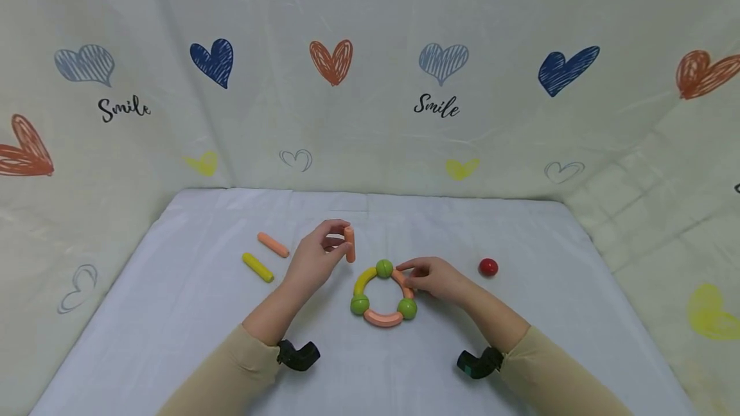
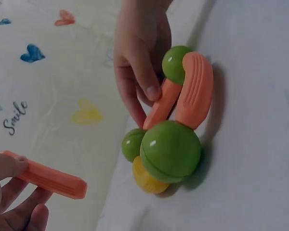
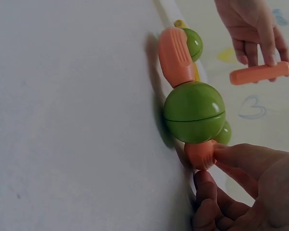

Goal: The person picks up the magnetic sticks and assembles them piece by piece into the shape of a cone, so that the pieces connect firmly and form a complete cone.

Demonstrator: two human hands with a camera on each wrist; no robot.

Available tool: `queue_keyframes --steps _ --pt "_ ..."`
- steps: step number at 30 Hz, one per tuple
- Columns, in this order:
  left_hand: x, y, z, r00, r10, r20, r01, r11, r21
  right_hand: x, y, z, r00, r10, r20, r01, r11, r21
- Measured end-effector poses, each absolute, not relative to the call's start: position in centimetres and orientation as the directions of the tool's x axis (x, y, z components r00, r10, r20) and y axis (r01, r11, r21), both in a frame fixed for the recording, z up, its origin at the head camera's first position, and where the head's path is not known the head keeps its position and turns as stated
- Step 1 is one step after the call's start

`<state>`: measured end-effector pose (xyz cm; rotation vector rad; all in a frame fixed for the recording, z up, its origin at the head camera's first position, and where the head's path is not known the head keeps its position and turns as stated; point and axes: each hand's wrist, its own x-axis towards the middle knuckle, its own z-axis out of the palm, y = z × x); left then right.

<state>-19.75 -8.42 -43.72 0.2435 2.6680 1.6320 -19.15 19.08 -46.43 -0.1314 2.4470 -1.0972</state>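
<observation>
My left hand (image 1: 310, 260) pinches an orange stick (image 1: 350, 246) between thumb and fingers, holding it upright just above the table, up and left of a ring. That ring joins three green balls (image 1: 384, 268) with curved rods: a yellow curved rod (image 1: 363, 280) on the left, an orange curved rod (image 1: 383, 319) at the front and another orange curved rod (image 1: 399, 278) on the right. My right hand (image 1: 437, 280) grips the right-hand rod; in the right wrist view its thumb and fingertips pinch that rod (image 3: 200, 155) below the large green ball (image 3: 194, 112).
On the left of the white-covered table (image 1: 202, 313) lie a second orange stick (image 1: 273, 244) and a yellow stick (image 1: 257, 267). A red ball (image 1: 488, 267) sits to the right of my right hand. A heart-printed sheet (image 1: 370, 133) hangs behind the table.
</observation>
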Motion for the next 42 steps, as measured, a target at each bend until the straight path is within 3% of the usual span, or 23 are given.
queue_keyframes --steps 13,42 --pt "-20.1 -4.5 -43.6 -0.965 0.230 0.124 0.212 0.408 0.888 -19.3 19.2 -46.6 -0.892 -0.271 -0.361 0.087 0.682 -0.726" --pt "-20.2 -2.8 -44.8 -0.952 0.304 0.045 0.177 0.423 0.889 -19.3 19.4 -46.6 -0.891 -0.306 -0.335 0.062 0.650 -0.758"
